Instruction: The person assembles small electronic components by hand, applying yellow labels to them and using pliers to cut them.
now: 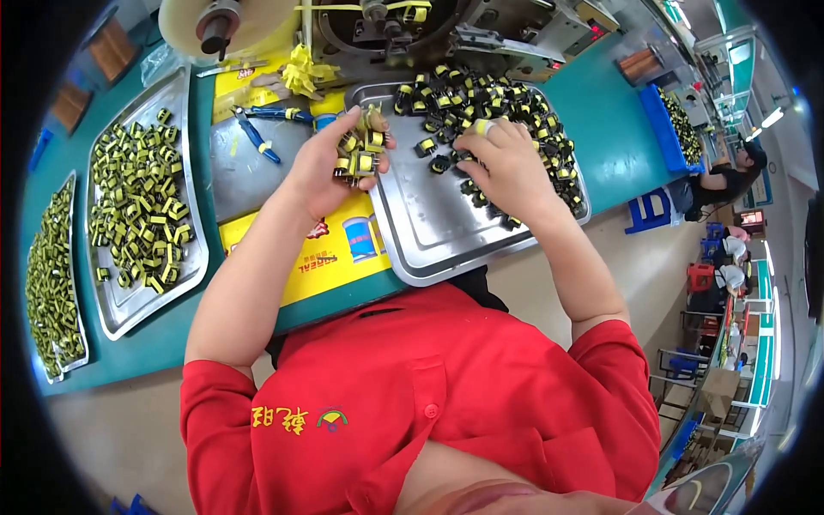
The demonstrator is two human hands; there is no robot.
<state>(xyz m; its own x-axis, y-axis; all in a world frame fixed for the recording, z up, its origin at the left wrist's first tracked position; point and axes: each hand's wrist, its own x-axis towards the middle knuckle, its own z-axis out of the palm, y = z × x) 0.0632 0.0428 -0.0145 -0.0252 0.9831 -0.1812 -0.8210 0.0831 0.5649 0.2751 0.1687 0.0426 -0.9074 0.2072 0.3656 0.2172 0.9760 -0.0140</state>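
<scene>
My left hand (319,167) is turned palm up, its fingers curled round several small transformers (366,161) with yellow tape, dark cores and metal pins. They sit above the left edge of a metal tray (438,245). My right hand (513,172) reaches into that tray with bent fingers, among a heap of loose dark-and-yellow transformers (549,129). Its thumb and fingertips touch the near side of the heap, and whatever is between them is hidden. A yellow band wraps one right finger.
Left stand two metal trays (193,249) (79,343) of yellow transformers. Blue-handled cutters (257,137) lie on a metal plate (245,184) over a yellow sheet (313,275). Behind is a winding machine (378,43) with a large reel (184,21). A blue bin (665,133) stands right; a co-worker (730,180) sits beyond.
</scene>
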